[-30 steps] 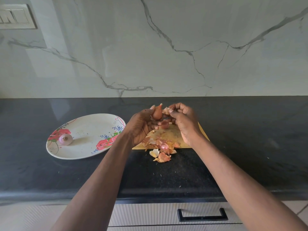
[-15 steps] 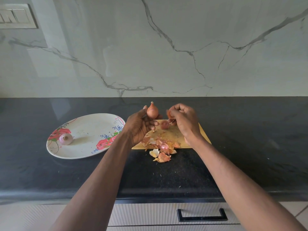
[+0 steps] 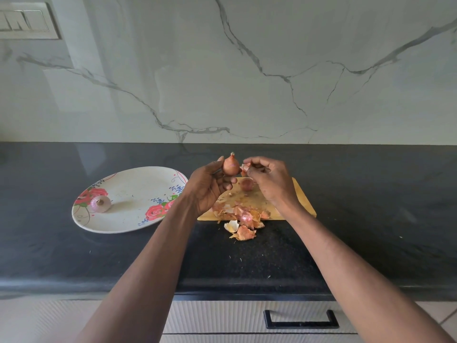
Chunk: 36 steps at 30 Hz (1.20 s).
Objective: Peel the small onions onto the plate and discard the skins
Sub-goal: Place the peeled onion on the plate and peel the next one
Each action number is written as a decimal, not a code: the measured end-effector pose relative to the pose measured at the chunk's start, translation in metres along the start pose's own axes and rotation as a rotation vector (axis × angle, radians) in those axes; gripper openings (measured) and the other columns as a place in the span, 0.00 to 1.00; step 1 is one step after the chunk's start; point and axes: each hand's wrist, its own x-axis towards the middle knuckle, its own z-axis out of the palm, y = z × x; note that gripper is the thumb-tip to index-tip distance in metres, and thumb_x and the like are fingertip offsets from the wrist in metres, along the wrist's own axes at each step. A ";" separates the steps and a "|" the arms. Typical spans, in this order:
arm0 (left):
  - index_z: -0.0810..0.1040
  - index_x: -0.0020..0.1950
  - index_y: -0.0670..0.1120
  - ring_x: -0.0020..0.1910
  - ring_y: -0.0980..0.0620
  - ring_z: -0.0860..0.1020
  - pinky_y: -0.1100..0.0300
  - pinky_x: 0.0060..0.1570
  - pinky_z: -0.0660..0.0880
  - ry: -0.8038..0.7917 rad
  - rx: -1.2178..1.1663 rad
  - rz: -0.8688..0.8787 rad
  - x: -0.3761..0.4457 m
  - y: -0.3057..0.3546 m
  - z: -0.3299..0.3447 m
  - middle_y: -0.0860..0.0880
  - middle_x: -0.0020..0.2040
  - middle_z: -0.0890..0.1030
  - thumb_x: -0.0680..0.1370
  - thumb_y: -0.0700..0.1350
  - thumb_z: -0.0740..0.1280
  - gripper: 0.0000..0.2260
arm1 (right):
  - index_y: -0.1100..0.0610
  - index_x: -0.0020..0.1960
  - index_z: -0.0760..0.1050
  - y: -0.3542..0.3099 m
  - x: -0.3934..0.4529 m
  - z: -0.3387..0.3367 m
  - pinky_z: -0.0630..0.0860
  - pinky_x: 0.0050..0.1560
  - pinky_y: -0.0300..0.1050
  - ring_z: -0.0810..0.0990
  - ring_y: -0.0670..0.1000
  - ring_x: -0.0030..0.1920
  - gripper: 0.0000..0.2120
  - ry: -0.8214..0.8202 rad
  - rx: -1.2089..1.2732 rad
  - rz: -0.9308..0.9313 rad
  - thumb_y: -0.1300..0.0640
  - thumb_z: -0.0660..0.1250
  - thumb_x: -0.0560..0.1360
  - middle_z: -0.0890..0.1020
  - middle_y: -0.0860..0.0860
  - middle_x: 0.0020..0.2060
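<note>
Now left hand (image 3: 210,186) gripping onion (image 3: 231,165), skins (image 3: 241,220) overhanging board edge (image 3: 257,218)

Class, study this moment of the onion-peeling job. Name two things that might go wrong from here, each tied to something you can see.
1. The skins already spill off the cutting board onto the counter; the scrap pinched in the right hand may scatter there too.
2. The left hand holds the unpeeled onion by its fingertips above the board, so it could slip and roll away.
</note>
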 end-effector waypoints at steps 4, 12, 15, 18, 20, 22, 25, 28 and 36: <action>0.71 0.65 0.34 0.31 0.50 0.79 0.62 0.28 0.76 0.014 -0.013 0.022 0.002 0.000 -0.002 0.36 0.48 0.83 0.86 0.44 0.57 0.15 | 0.60 0.44 0.84 0.001 -0.001 0.000 0.72 0.33 0.27 0.80 0.36 0.32 0.10 0.020 -0.117 0.010 0.69 0.66 0.77 0.84 0.49 0.38; 0.70 0.70 0.35 0.36 0.46 0.82 0.60 0.32 0.79 0.023 -0.096 0.041 0.004 -0.001 -0.004 0.36 0.50 0.82 0.85 0.43 0.60 0.16 | 0.55 0.50 0.85 0.006 0.000 0.002 0.80 0.38 0.37 0.85 0.43 0.36 0.05 0.003 -0.128 -0.009 0.61 0.72 0.76 0.86 0.45 0.39; 0.75 0.62 0.38 0.35 0.47 0.81 0.61 0.32 0.79 0.000 -0.091 0.031 0.002 0.000 -0.002 0.38 0.46 0.81 0.84 0.42 0.60 0.11 | 0.58 0.58 0.83 0.004 -0.002 0.001 0.77 0.35 0.30 0.83 0.37 0.36 0.11 0.037 -0.073 -0.080 0.60 0.74 0.76 0.84 0.44 0.43; 0.77 0.59 0.37 0.37 0.46 0.81 0.61 0.33 0.80 -0.042 -0.022 0.012 -0.001 -0.001 0.001 0.37 0.46 0.81 0.84 0.42 0.62 0.10 | 0.58 0.54 0.85 0.006 0.000 0.001 0.80 0.40 0.35 0.84 0.41 0.41 0.09 0.038 -0.087 -0.101 0.57 0.75 0.75 0.86 0.46 0.43; 0.77 0.60 0.36 0.39 0.45 0.81 0.61 0.34 0.80 -0.062 0.010 0.005 -0.002 -0.003 0.003 0.36 0.47 0.81 0.84 0.42 0.62 0.11 | 0.59 0.50 0.86 0.007 0.001 0.001 0.78 0.40 0.34 0.84 0.43 0.42 0.06 0.044 -0.096 -0.092 0.58 0.75 0.74 0.86 0.47 0.42; 0.77 0.61 0.35 0.39 0.45 0.82 0.61 0.35 0.81 -0.064 0.017 0.007 -0.002 -0.004 0.004 0.36 0.47 0.82 0.83 0.42 0.63 0.12 | 0.60 0.48 0.86 0.009 0.002 0.001 0.76 0.37 0.33 0.83 0.43 0.39 0.04 0.052 -0.063 -0.082 0.61 0.75 0.74 0.85 0.49 0.40; 0.78 0.60 0.35 0.38 0.45 0.82 0.61 0.36 0.81 -0.056 0.001 0.020 -0.002 -0.004 0.003 0.36 0.46 0.83 0.83 0.42 0.64 0.12 | 0.62 0.47 0.85 0.009 0.003 0.000 0.76 0.35 0.32 0.82 0.41 0.36 0.03 0.036 0.018 -0.057 0.64 0.75 0.73 0.85 0.50 0.39; 0.78 0.59 0.34 0.38 0.45 0.82 0.61 0.35 0.81 -0.053 -0.017 0.018 -0.002 -0.004 0.002 0.36 0.46 0.83 0.82 0.42 0.65 0.12 | 0.60 0.43 0.85 0.010 0.002 0.001 0.76 0.38 0.34 0.82 0.41 0.37 0.02 0.069 0.013 -0.058 0.66 0.75 0.72 0.85 0.49 0.38; 0.80 0.53 0.37 0.36 0.48 0.82 0.63 0.35 0.81 -0.040 -0.053 0.034 -0.002 -0.005 0.005 0.38 0.44 0.83 0.83 0.42 0.65 0.09 | 0.58 0.50 0.83 0.006 -0.002 0.004 0.77 0.34 0.32 0.83 0.41 0.36 0.06 0.016 0.073 -0.066 0.63 0.75 0.73 0.86 0.50 0.40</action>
